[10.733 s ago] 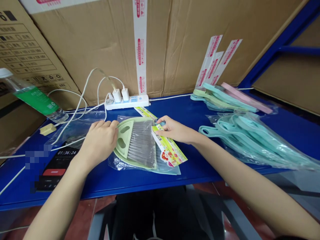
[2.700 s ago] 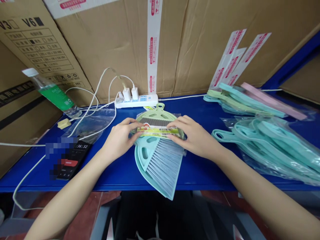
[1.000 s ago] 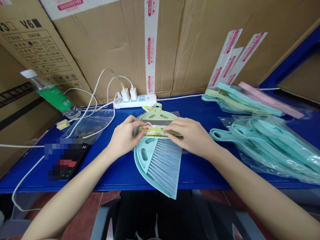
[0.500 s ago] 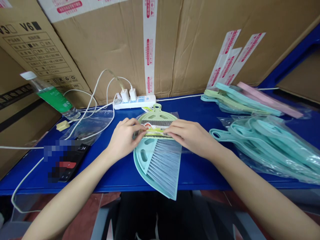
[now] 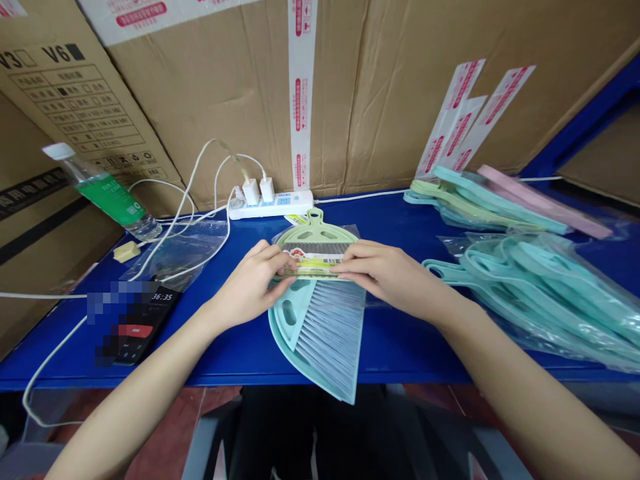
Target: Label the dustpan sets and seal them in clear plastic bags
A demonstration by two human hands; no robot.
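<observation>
A green dustpan and brush set (image 5: pixel 315 231) lies at the middle of the blue table, with a printed label (image 5: pixel 317 260) across its bristles. My left hand (image 5: pixel 257 280) pinches the left end of the label. At the label's right end, the fingers of my right hand (image 5: pixel 383 273) are pressed together on it. Under the green set's lower edge, a light blue dustpan and brush set (image 5: pixel 327 333) points toward me and overhangs the table's front edge. Whether clear film covers the label is hard to tell.
Bagged blue sets (image 5: pixel 545 287) lie on the right, with green, blue and pink ones (image 5: pixel 545 200) behind. A power strip (image 5: pixel 273 205) with white cables sits at the back. On the left are a bottle (image 5: pixel 113 197), a phone (image 5: pixel 145 320) and clear plastic (image 5: pixel 193 243).
The label now lies flatter and shows more of its print. My left thumb has moved slightly down and away from the fingertips. The view has shifted very slightly.
</observation>
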